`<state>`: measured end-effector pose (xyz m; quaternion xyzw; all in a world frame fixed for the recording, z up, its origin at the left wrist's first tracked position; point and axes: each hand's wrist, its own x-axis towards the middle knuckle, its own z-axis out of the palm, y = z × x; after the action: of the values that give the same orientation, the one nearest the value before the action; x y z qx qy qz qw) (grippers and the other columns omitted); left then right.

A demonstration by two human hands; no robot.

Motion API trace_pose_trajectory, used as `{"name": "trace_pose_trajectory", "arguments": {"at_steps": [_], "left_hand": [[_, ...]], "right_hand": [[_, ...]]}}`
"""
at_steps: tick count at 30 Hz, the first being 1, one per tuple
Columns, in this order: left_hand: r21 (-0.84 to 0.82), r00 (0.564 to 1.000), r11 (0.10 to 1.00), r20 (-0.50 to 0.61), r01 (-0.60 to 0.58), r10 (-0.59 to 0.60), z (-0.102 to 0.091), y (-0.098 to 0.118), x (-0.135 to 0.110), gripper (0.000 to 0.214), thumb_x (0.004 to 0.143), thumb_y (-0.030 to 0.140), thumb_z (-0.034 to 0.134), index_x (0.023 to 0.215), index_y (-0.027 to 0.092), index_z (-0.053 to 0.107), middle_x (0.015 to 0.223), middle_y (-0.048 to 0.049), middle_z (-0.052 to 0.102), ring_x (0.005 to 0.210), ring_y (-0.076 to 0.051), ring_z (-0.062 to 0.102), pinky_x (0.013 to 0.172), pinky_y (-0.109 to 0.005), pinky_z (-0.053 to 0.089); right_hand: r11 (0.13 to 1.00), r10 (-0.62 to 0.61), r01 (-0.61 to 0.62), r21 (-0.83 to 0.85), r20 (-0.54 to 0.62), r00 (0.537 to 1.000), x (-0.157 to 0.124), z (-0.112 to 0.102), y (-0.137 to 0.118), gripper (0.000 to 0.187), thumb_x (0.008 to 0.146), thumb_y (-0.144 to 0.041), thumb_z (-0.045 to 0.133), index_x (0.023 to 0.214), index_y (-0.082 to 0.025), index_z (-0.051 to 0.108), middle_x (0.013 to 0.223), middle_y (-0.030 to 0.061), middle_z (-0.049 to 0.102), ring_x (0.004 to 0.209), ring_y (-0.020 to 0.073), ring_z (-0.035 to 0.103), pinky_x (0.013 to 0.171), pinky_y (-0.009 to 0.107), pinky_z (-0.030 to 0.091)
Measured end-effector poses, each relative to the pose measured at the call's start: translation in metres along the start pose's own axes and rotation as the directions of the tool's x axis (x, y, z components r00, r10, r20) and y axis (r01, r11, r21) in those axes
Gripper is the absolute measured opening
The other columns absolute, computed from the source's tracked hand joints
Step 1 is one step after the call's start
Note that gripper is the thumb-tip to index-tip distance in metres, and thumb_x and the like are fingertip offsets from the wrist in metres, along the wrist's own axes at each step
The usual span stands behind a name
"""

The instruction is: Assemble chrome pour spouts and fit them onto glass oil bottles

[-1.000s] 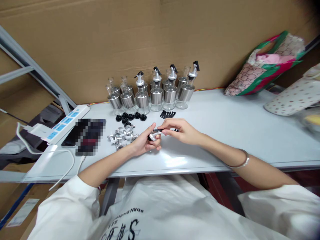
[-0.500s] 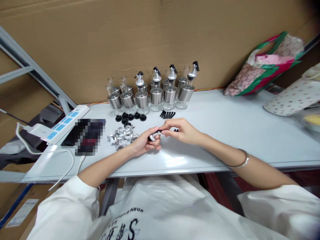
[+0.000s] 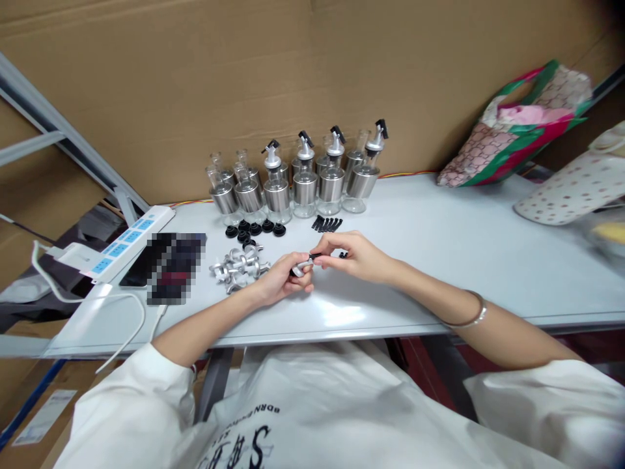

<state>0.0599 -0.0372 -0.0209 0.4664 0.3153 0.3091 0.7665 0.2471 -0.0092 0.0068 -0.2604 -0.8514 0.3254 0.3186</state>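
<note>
My left hand [image 3: 282, 279] is closed around a silver pourer spout [image 3: 303, 266] with a black base, held just above the table. At the spout's tip, my right hand [image 3: 362, 256] pinches a small black flip cap [image 3: 316, 256] between thumb and fingers. Whether the cap is seated on the spout I cannot tell, as fingertips partly cover it. Loose silver spouts [image 3: 239, 266] lie in a pile left of my left hand, with black stoppers [image 3: 254, 228] behind them. A row of black caps [image 3: 327, 224] and a few tiny black pieces [image 3: 344, 255] lie near my right hand.
Several glass bottles with steel sleeves [image 3: 277, 195] stand at the back, some topped with spouts. On the left are a power strip [image 3: 129, 242], a phone [image 3: 134, 270] and a white cable [image 3: 141, 312]. A patterned bag [image 3: 481, 150] and a dotted white container [image 3: 569, 189] stand right.
Both hands stay almost in place. The spout has tilted slightly in my left hand, and the black cap between my right fingertips shows more clearly.
</note>
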Motion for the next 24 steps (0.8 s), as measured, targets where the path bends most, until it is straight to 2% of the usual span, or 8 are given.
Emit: {"name": "trace_pose_trajectory", "arguments": {"at_steps": [6, 10, 13, 18, 21, 24], "left_hand": [[0.048, 0.999, 0.999, 0.042, -0.024, 0.022, 0.0, 0.001, -0.001, 0.014, 0.076, 0.029, 0.039, 0.068, 0.017, 0.043, 0.044, 0.0112, 0.025, 0.036, -0.003, 0.013, 0.057, -0.024, 0.041], [0.037, 0.998, 0.999, 0.054, -0.038, 0.036, 0.0, 0.003, -0.001, 0.014, 0.072, 0.029, 0.039, 0.067, 0.017, 0.042, 0.042, 0.0102, 0.027, 0.036, -0.004, 0.015, 0.057, -0.025, 0.04], [0.011, 0.998, 0.999, 0.054, -0.04, 0.039, 0.0, 0.003, -0.001, 0.014, 0.07, 0.029, 0.04, 0.067, 0.016, 0.045, 0.043, 0.0095, 0.028, 0.036, -0.004, 0.017, 0.055, -0.025, 0.039], [-0.013, 0.999, 0.999, 0.037, -0.037, 0.038, -0.001, 0.001, 0.0, 0.023, 0.066, 0.029, 0.042, 0.075, 0.012, 0.054, 0.048, 0.007, 0.034, 0.038, -0.005, 0.021, 0.053, -0.027, 0.039], [-0.027, 0.997, 0.999, 0.059, -0.047, 0.048, -0.004, -0.001, 0.0, 0.024, 0.067, 0.032, 0.042, 0.073, 0.012, 0.053, 0.048, 0.0064, 0.036, 0.037, -0.005, 0.022, 0.055, -0.028, 0.04], [-0.024, 0.994, 0.998, 0.09, -0.054, 0.056, -0.005, -0.002, 0.0, 0.021, 0.069, 0.034, 0.042, 0.067, 0.014, 0.049, 0.044, 0.0079, 0.031, 0.037, -0.005, 0.023, 0.057, -0.029, 0.04]], "right_hand": [[0.992, 0.024, -0.035, 0.121, 0.089, 0.996, 0.001, -0.003, 0.002, 0.029, 0.087, -0.039, 0.052, 0.08, -0.014, 0.065, 0.066, 0.0029, 0.065, 0.063, 0.0116, 0.058, 0.062, 0.024, 0.045], [0.947, 0.103, -0.153, 0.282, 0.183, 0.978, 0.001, -0.001, 0.005, 0.04, 0.088, -0.048, 0.048, 0.081, -0.012, 0.063, 0.067, 0.0033, 0.064, 0.065, 0.0119, 0.058, 0.065, 0.025, 0.046], [0.884, 0.169, -0.249, 0.396, 0.227, 0.959, 0.002, 0.0, 0.007, 0.042, 0.084, -0.053, 0.053, 0.078, -0.012, 0.063, 0.069, 0.0033, 0.066, 0.067, 0.0121, 0.06, 0.069, 0.027, 0.048], [0.758, 0.206, -0.347, 0.552, 0.302, 0.931, 0.003, -0.003, 0.01, 0.035, 0.078, -0.045, 0.065, 0.086, -0.012, 0.064, 0.069, 0.0013, 0.066, 0.065, 0.0112, 0.063, 0.067, 0.027, 0.05], [0.727, 0.178, -0.332, 0.601, 0.302, 0.937, 0.003, -0.003, 0.012, 0.029, 0.077, -0.038, 0.068, 0.089, -0.012, 0.062, 0.073, 0.0007, 0.067, 0.063, 0.0098, 0.062, 0.066, 0.026, 0.05], [0.711, 0.148, -0.305, 0.634, 0.288, 0.946, 0.002, -0.002, 0.013, 0.028, 0.079, -0.034, 0.068, 0.094, -0.015, 0.053, 0.072, -0.0012, 0.065, 0.061, 0.0088, 0.06, 0.064, 0.025, 0.049]]}}
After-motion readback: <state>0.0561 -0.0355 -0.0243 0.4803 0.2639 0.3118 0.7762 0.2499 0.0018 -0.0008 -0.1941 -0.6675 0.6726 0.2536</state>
